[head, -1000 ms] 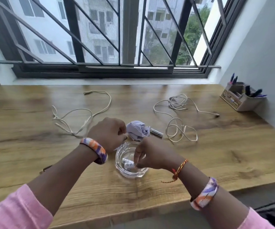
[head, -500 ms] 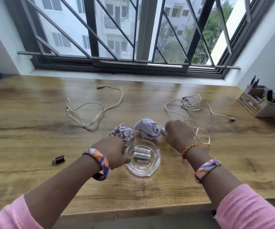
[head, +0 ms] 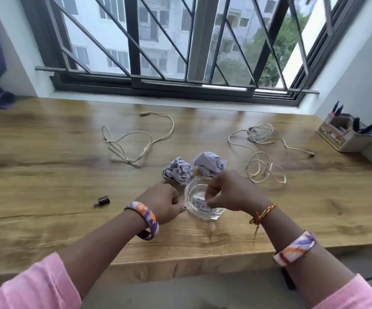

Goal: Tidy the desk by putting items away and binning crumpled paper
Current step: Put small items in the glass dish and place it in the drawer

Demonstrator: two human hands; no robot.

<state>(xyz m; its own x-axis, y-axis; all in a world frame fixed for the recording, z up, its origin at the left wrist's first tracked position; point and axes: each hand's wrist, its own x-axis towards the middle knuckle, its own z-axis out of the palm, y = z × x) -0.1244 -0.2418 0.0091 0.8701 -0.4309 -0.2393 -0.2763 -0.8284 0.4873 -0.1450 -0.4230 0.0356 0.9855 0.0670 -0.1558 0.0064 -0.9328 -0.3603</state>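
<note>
A clear glass bowl (head: 213,217) sits near the desk's front edge with white batteries (head: 199,200) lying in it. My right hand (head: 229,192) hovers over the bowl, fingertips pinched on a battery just inside it. My left hand (head: 160,204) is curled against the bowl's left rim, thumb touching the glass. Two crumpled paper balls lie right behind the bowl: a patterned one (head: 178,170) at the left and a plain lilac one (head: 209,162) at the right.
A cream cable (head: 136,139) sprawls at the back left and a tangled one (head: 261,152) at the right. A small dark adapter (head: 102,200) lies left of my left hand. A pen holder (head: 345,136) stands by the right wall.
My right hand went out to the battery beside the lilac paper ball and came back over the bowl. My left hand shifted to the bowl's left rim.
</note>
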